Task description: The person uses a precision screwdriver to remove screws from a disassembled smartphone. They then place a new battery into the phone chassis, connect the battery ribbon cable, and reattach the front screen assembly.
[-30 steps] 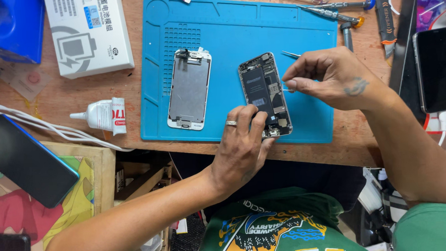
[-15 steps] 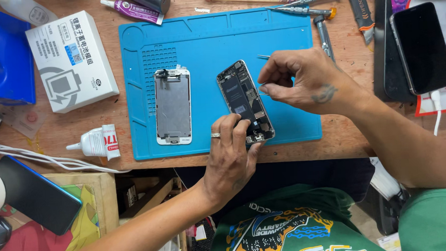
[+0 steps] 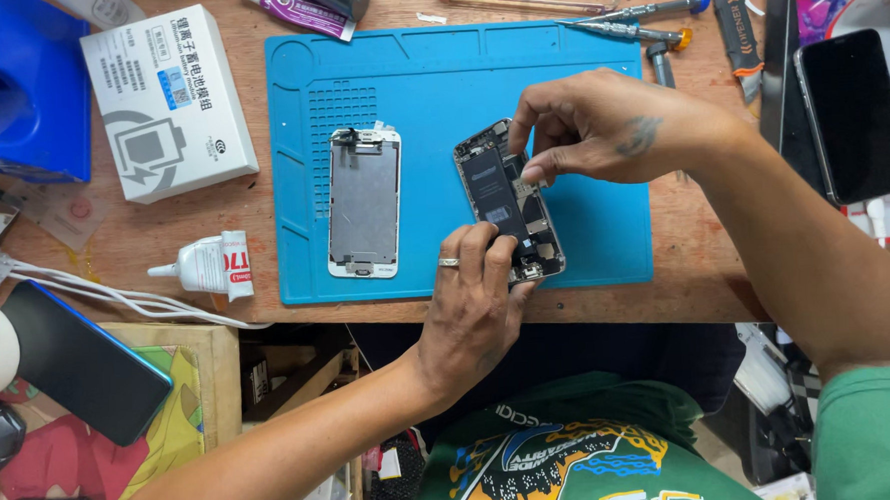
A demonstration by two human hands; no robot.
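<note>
An opened phone body [image 3: 500,193] with its black battery and circuit boards showing lies on the blue work mat [image 3: 427,71]. My left hand [image 3: 476,309] presses on the phone's lower end with fingers and thumb, holding it down. My right hand [image 3: 600,123] hovers over the phone's upper half, thumb and forefinger pinched together at its right edge; whether they grip a small part I cannot tell. A detached screen panel [image 3: 365,201], back side up, lies on the mat to the left of the phone.
A white box [image 3: 168,102] and a blue bin [image 3: 18,89] sit at the left. A glue tube [image 3: 206,265] and white cables [image 3: 117,294] lie near the table's front edge. Screwdrivers [image 3: 635,17] lie above the mat. Dark phones rest at right [image 3: 854,112] and lower left [image 3: 85,361].
My right hand has moved left and down onto the phone's upper half, fingers pinching closer to the board. The left hand stays on the phone's lower end. The camera view has shifted.
</note>
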